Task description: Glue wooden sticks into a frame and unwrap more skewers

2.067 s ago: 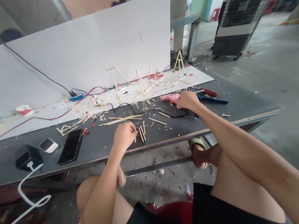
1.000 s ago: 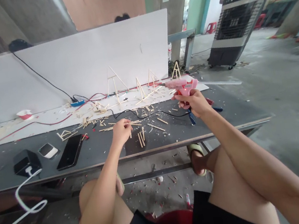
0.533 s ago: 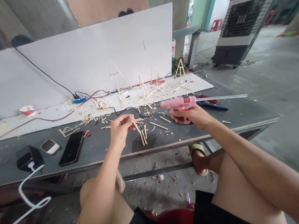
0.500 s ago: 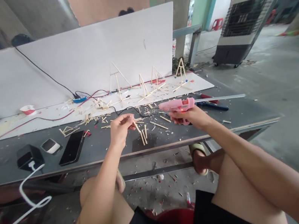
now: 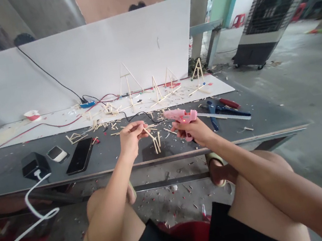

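My left hand [image 5: 131, 139] pinches a small frame of thin wooden sticks [image 5: 156, 144] between thumb and fingers, and its legs point down over the front of the table. My right hand [image 5: 195, 130] is wrapped around the handle of a pink hot glue gun [image 5: 181, 117]. The gun's nozzle points left, close to my left fingertips, and a long clear glue stick [image 5: 225, 116] sticks out of its back. Loose wooden sticks [image 5: 112, 126] lie on the table behind my hands.
Blue-handled pliers [image 5: 213, 114] and a red-handled tool [image 5: 229, 103] lie to the right. Several stick frames [image 5: 127, 87] stand at the back on a white board. A black phone [image 5: 79, 156], a charger block [image 5: 35, 165] and a white device [image 5: 57, 154] lie to the left.
My right hand has brought the glue gun left, nearer my left hand, and its back end has tipped down. The left hand keeps hold of the stick frame.
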`<state>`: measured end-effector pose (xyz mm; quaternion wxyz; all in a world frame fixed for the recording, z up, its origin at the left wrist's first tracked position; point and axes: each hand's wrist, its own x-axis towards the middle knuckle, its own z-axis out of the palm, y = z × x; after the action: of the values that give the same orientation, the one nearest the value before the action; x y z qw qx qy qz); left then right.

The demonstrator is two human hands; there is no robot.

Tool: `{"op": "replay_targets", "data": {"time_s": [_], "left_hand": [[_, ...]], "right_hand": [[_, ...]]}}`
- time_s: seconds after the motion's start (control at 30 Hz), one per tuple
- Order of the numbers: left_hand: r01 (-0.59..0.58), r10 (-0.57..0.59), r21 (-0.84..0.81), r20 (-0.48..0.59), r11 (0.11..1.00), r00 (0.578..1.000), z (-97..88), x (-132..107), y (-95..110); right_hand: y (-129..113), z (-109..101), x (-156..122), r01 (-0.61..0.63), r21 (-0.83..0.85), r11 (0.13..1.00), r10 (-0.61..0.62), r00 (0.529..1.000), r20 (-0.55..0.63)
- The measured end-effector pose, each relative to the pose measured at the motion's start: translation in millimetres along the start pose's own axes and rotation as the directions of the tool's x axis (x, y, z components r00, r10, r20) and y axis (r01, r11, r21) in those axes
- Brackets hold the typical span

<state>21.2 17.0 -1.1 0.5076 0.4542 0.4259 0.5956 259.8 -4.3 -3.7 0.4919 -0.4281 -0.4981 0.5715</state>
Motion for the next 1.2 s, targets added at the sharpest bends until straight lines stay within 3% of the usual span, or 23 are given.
{"op": "replay_targets", "data": {"time_s": [0.2, 0.33, 0.5, 0.6, 0.67, 0.77, 0.83, 0.93, 1.03, 1.1, 1.2], "left_hand": [[-0.09, 0.087, -0.087, -0.035, 0.992, 0.996, 25.2, -16.3, -8.8], [-0.111, 0.107, -0.07, -0.061, 0.991, 0.992, 33.4, -19.9, -12.9], [-0.149, 0.152, 0.034, -0.254, 0.988, 0.955, 9.8, 3.9, -14.6], [-0.093, 0.158, 0.251, -0.252, 0.964, 0.955, -18.0, 24.1, -14.5], [-0.076, 0.196, 0.504, -0.19, 0.86, 0.962, -31.9, 31.6, -14.2], [-0.146, 0.379, 0.852, -0.066, 0.503, 0.923, -34.3, 30.1, -15.0], [-0.216, 0.42, 0.923, 0.066, 0.319, 0.905, -22.8, 22.9, -17.8], [-0.429, 0.267, 0.869, 0.364, 0.246, 0.892, 6.2, 8.2, -26.3], [-0.656, 0.108, 0.731, 0.649, 0.188, 0.753, 35.9, -5.4, -37.5], [-0.741, 0.045, 0.656, 0.744, 0.145, 0.667, 50.6, -10.7, -43.5], [-0.778, 0.005, 0.621, 0.781, 0.099, 0.624, 61.1, -11.8, -47.1]], "right_hand": [[14.2, 36.7, -2.0, -0.064, 0.214, 0.975, 0.059, 0.998, 0.027], [19.4, 45.4, 0.4, -0.052, 0.264, 0.963, 0.052, 0.999, 0.006], [12.6, 32.9, 4.9, -0.007, 0.188, 0.982, 0.016, 0.999, -0.047], [3.1, 13.0, 8.6, 0.048, 0.112, 0.993, -0.033, 0.991, -0.13], [-2.7, -1.0, 10.8, 0.08, 0.057, 0.995, -0.068, 0.981, -0.18], [-7.3, -15.8, 12.6, 0.077, -0.008, 0.997, -0.077, 0.972, -0.222], [-7.2, -20.3, 13.4, 0.067, -0.026, 0.997, -0.071, 0.968, -0.239], [-4.6, -22.8, 15.7, 0.074, -0.022, 0.997, -0.077, 0.964, -0.253], [-2.3, -25.2, 19.1, 0.056, -0.006, 0.998, -0.055, 0.958, -0.28], [-1.8, -27.7, 21.1, 0.027, 0.009, 1.0, -0.023, 0.953, -0.302], [-1.8, -32.0, 22.9, -0.011, 0.03, 0.999, 0.02, 0.947, -0.321]]}}
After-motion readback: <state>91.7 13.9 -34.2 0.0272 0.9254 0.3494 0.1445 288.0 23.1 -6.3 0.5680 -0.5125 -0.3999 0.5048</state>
